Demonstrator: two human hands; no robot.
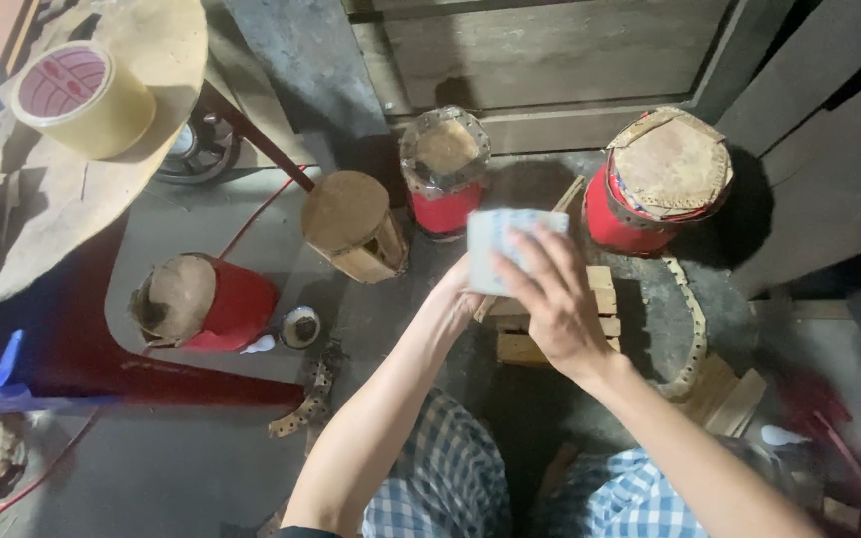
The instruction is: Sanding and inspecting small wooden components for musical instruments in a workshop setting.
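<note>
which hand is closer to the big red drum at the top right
Right. The right hand lies over the pale card, just left of and below the red drum. The left hand grips the card's lower left edge, farther from the drum.

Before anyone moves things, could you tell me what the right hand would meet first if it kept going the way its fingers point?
Probably the pale card the right hand already touches; beyond it, the red drum with the studded rim, though depth is unclear.

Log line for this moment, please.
left hand: holds pale block | right hand: fingers on block | below: wood strip stack | around: red drums
</note>
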